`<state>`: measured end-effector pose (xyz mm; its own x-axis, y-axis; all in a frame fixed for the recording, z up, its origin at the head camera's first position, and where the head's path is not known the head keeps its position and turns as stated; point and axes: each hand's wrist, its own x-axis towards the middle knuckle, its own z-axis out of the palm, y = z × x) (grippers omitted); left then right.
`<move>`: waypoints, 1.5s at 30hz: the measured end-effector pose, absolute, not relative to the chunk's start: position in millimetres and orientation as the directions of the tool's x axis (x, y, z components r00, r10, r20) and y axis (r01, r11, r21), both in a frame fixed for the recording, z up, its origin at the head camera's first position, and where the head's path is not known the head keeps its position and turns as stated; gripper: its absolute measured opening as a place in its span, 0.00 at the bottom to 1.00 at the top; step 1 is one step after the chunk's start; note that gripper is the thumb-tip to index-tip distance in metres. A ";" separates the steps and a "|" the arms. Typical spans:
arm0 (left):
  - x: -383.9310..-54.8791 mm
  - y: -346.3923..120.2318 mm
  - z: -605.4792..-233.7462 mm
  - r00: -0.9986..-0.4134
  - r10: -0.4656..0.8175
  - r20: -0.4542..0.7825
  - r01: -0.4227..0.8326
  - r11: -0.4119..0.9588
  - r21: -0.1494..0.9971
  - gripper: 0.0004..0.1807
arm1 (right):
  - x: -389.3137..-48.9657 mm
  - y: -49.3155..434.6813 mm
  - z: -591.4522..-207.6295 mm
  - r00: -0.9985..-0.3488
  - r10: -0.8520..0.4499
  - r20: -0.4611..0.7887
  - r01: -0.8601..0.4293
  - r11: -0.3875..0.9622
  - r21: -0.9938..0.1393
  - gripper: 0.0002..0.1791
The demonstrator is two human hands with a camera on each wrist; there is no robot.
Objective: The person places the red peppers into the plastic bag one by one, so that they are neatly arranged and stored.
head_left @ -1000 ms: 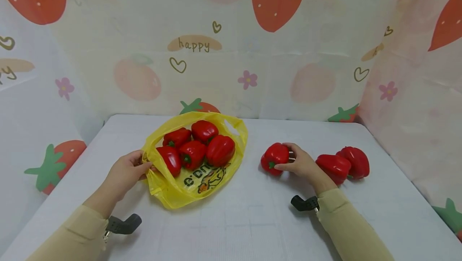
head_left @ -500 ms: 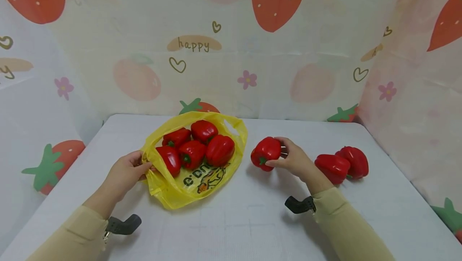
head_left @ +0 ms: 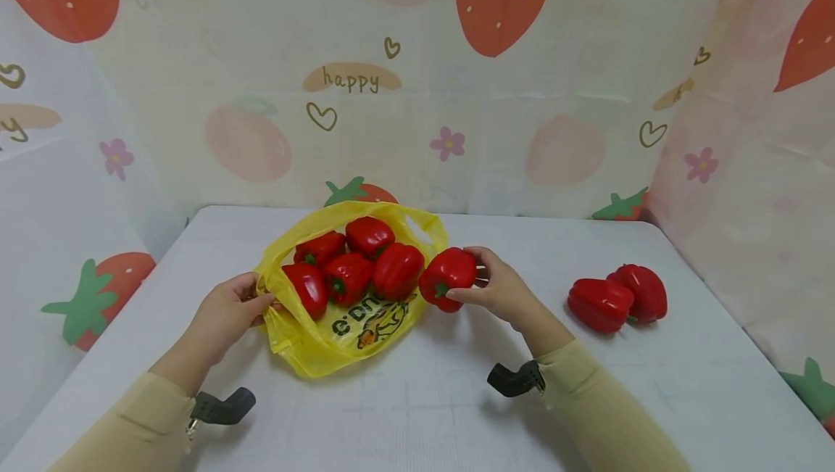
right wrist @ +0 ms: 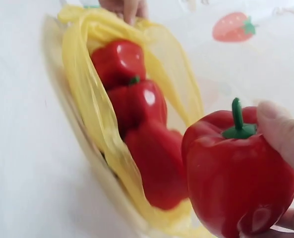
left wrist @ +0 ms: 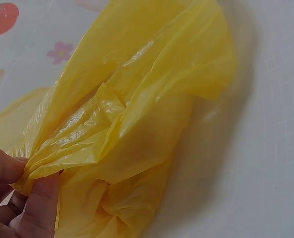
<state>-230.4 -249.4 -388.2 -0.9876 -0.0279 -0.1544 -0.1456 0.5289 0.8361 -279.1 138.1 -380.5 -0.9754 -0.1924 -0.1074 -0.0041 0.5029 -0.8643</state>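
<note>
A yellow plastic bag [head_left: 320, 352] lies with its mouth spread on the table, and several red bell peppers [head_left: 349, 278] sit inside it. My left hand [head_left: 225, 316] pinches the bag's left rim between thumb and fingers; the left wrist view shows the gathered plastic [left wrist: 72, 144] in that pinch. At the bag's right rim, my right hand [head_left: 505, 294] grips another red bell pepper [head_left: 448, 278] above the table. In the right wrist view this pepper [right wrist: 238, 173] shows its green stem, with my thumb near its top and the bag's opening beside it.
Two more red bell peppers, one in front [head_left: 600, 305] and one behind [head_left: 641, 293], lie together at the right of the white table [head_left: 417, 414]. A strawberry-patterned sheet [head_left: 496, 95] hangs behind the table and along its sides.
My right hand has carried its bell pepper leftward, from the table right of the bag to the bag's right rim. My left hand and the bag stay in place.
</note>
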 end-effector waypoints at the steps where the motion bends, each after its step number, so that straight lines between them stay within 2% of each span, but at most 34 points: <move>1: -230.1 -249.6 -388.0 -0.988 -0.027 -0.154 -0.145 0.528 0.837 0.22 | -278.2 133.5 -380.4 -0.975 -0.196 -0.107 -0.005 0.497 -0.868 0.46; 15: -226.8 -252.7 -386.1 -0.986 -0.024 -0.164 -0.153 0.514 0.844 0.26 | -263.8 78.7 -376.2 -0.957 -0.284 -0.051 -0.075 0.416 -0.906 0.40; 24: -225.0 -254.9 -385.6 -0.986 -0.022 -0.163 -0.152 0.504 0.851 0.23 | -254.8 50.5 -382.7 -0.926 -0.358 -0.120 -0.069 0.473 -0.879 0.45; 35: -220.7 -254.5 -384.0 -0.988 -0.013 -0.156 -0.143 0.494 0.858 0.20 | -250.1 28.1 -391.7 -0.941 -0.319 -0.113 -0.078 0.528 -0.846 0.44; 45: -220.0 -256.7 -383.7 -0.988 -0.014 -0.152 -0.139 0.491 0.860 0.20 | -246.1 12.2 -395.5 -0.949 -0.308 -0.061 -0.150 0.614 -0.775 0.46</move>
